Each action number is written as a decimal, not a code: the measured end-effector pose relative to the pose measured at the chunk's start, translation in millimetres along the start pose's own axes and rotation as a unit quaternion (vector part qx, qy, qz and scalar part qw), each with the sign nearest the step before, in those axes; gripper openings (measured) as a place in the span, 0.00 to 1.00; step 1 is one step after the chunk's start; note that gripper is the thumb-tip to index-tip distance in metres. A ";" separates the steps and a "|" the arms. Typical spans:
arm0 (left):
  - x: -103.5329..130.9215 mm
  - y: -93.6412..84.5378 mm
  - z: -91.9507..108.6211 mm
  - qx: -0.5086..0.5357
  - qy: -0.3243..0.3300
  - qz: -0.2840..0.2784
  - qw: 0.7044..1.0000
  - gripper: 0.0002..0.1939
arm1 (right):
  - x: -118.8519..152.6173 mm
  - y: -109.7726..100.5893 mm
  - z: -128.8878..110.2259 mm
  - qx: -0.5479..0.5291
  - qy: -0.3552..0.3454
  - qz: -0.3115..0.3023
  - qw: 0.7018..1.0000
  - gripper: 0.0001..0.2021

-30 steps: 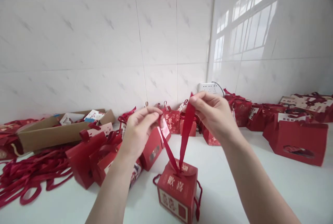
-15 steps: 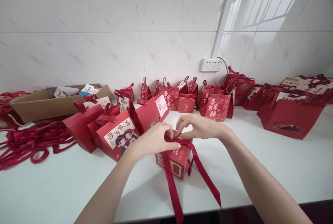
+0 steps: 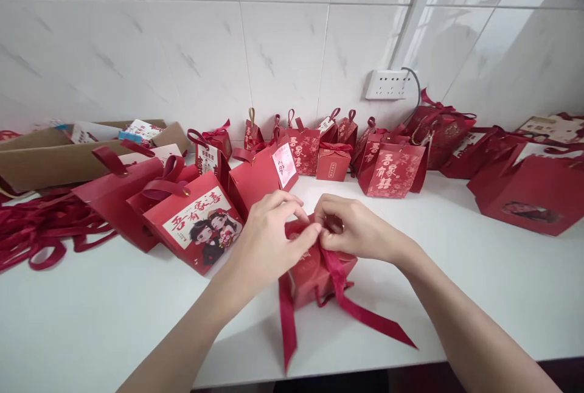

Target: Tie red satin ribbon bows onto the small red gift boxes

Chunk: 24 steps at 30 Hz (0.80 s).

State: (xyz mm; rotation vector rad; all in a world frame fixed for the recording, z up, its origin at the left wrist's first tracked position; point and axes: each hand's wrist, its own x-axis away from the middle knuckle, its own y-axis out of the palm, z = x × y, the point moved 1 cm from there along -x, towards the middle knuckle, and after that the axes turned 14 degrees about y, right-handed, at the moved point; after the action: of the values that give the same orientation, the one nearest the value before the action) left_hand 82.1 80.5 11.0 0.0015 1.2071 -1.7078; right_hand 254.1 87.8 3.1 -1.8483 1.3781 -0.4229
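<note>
A small red gift box (image 3: 303,280) stands on the white table, with a dark red ribbon (image 3: 335,271) across its top. The ribbon's two loose tails hang down the near side, one to the left and one spreading right. My right hand (image 3: 349,226) pinches the ribbon at the top of the box, its fingers curled. Close against it, my left hand (image 3: 271,238) is bent over the box, its thumb pressing the ribbon where the hands meet. The fingers partly hide the knot area.
Larger red gift boxes (image 3: 198,229) with ribbon handles stand at the left, beside a heap of loose ribbons (image 3: 50,229) and an open cardboard box (image 3: 59,162). More red boxes (image 3: 392,168) line the tiled wall below a socket strip (image 3: 387,84). Another big box (image 3: 533,186) stands right.
My hands have come together over the ribbon, the right one now curled tighter. The box has turned and tilted, and the right tail swings farther right. The view has shifted downward.
</note>
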 end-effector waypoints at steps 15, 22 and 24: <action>3.1 5.1 -13.5 0.035 0.058 -0.078 0.995 0.08 | 1.9 -2.2 -0.5 -0.045 0.013 -0.023 0.999 0.02; 0.6 5.7 -17.4 0.071 0.048 -0.099 0.991 0.07 | -2.4 -4.3 8.7 -0.086 -0.009 -0.054 0.995 0.02; 0.1 6.3 -19.3 0.083 0.041 -0.099 0.991 0.07 | -2.5 -5.7 10.4 -0.091 -0.014 -0.063 0.994 0.04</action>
State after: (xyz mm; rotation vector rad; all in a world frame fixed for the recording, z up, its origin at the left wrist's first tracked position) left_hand 76.8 94.0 -3.1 0.0553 1.1524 -1.9949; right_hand 263.9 94.7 1.1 -2.0898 1.3228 -0.3420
